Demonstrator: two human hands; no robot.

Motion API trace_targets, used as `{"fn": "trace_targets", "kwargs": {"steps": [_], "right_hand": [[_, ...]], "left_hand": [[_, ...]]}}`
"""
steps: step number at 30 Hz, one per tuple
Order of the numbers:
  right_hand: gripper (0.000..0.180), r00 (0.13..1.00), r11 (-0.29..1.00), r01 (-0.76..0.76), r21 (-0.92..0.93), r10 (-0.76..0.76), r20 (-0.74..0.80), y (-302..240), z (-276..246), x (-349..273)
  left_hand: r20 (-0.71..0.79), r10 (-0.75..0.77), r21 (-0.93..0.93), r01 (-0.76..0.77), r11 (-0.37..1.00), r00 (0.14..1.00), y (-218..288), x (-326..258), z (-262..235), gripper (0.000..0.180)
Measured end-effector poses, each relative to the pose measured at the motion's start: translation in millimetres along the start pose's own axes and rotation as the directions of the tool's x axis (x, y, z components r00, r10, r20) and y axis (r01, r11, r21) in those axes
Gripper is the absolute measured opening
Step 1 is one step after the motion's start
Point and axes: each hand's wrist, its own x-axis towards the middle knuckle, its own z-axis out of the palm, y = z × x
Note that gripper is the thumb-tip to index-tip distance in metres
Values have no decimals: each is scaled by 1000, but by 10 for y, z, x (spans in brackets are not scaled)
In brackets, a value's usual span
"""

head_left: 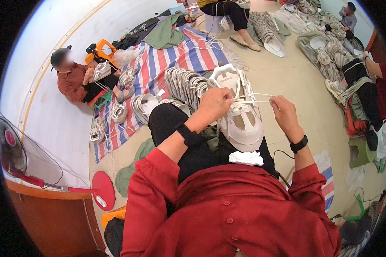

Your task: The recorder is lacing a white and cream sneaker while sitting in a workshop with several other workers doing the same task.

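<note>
- Red, white and blue striped plastic sheet [154,70]: spreads over the floor from the upper middle toward the left of the frame.
- Seated co-worker in a rust-red shirt [73,83]: upper left, with a pale shoe raised in front of the body.
- Electric fan with a dark round grille and a flat red base [103,190]: far left, beside the white wall.
- Curved row of nested beige-and-white shoes [182,83]: centre, just left of the raised shoe.
- White and beige sneaker with tan mesh at the toe [244,132]: right of centre, above the wearer's dark-trousered legs, its rounded toe toward the lower edge of the frame.
- Left hand [217,103]: centre, at the sneaker's lacing, fingers pinching the thin cream shoelace [258,101]; exactly which strands they grip is hidden.
- Right hand [284,112]: right of the sneaker, apart from it, thumb and fingertips grasping the shoelace, which stretches across the gap.
- Folded white cloth [245,158]: on the lap, just below the toe.
- Black watch [299,144]: on the right wrist.
</note>
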Motion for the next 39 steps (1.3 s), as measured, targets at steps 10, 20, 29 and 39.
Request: {"fn": "trace_targets", "kwargs": {"steps": [10, 20, 29, 39], "right_hand": [[21, 744, 232, -304, 924, 664, 78, -141, 391, 358], [19, 661, -91, -570, 817, 539, 521, 11, 566, 101], [28, 848, 457, -496, 738, 438, 299, -199, 579, 120], [30, 925, 673, -377, 637, 312, 218, -316, 546, 143]], "left_hand": [[-65, 64, -99, -70, 993, 996, 81, -137, 2, 8], [10, -8, 103, 7, 995, 1000, -362, -317, -564, 12], [316, -224, -374, 338, 864, 922, -344, -733, -1341, 10], [288, -209, -836, 351, 422, 935, -185, -914, -1489, 14]]}}
